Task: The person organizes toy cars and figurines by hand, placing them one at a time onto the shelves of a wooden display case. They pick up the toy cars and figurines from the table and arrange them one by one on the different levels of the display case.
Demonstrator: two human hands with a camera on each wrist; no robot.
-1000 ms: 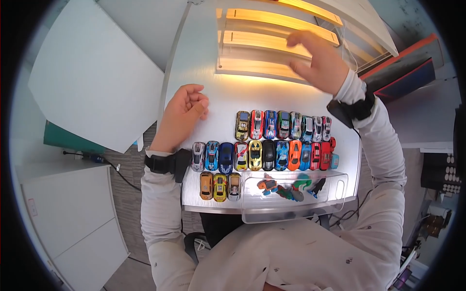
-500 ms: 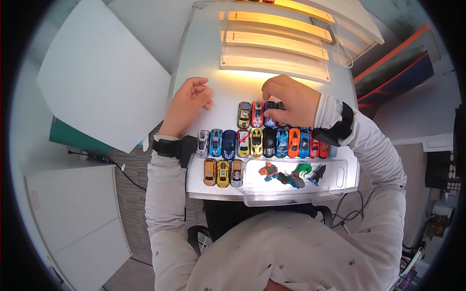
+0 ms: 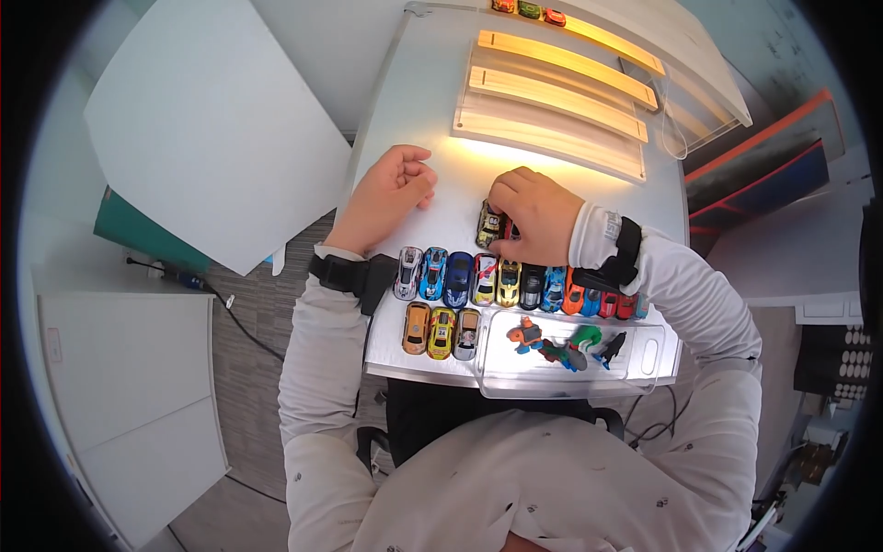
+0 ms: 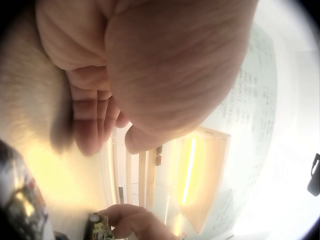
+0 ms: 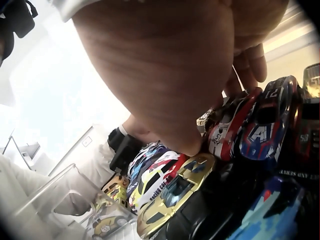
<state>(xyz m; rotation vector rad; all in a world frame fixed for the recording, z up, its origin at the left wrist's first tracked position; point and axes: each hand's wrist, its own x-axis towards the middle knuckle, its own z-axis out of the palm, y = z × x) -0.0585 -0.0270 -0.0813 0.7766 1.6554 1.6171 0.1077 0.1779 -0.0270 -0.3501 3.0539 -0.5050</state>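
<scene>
Toy cars stand in rows on the lit white table point(image 3: 441, 212). My right hand point(image 3: 538, 216) reaches over the left end of the back row, its thumb at the near end and its fingers at the far end of a black-and-gold toy car point(image 3: 489, 225) marked 86. A red-and-white toy car point(image 5: 232, 125) beside it lies partly under the palm. In the left wrist view, finger and thumb pinch the dark toy car point(image 4: 98, 227). My left hand point(image 3: 388, 195) hovers left of the back row, fingers loosely curled, holding nothing.
A tiered wooden rack point(image 3: 552, 138) with glowing shelves stands at the back, with several toy cars point(image 3: 529, 10) on its top tier. A clear plastic tray point(image 3: 644, 368) with small toy animal figures sits at the front edge. A white panel point(image 3: 212, 129) stands left.
My right hand has come back from the rack, over the cars, and left to the end of the back row, closing on the black-and-gold toy car. The left hand stays about the same.
</scene>
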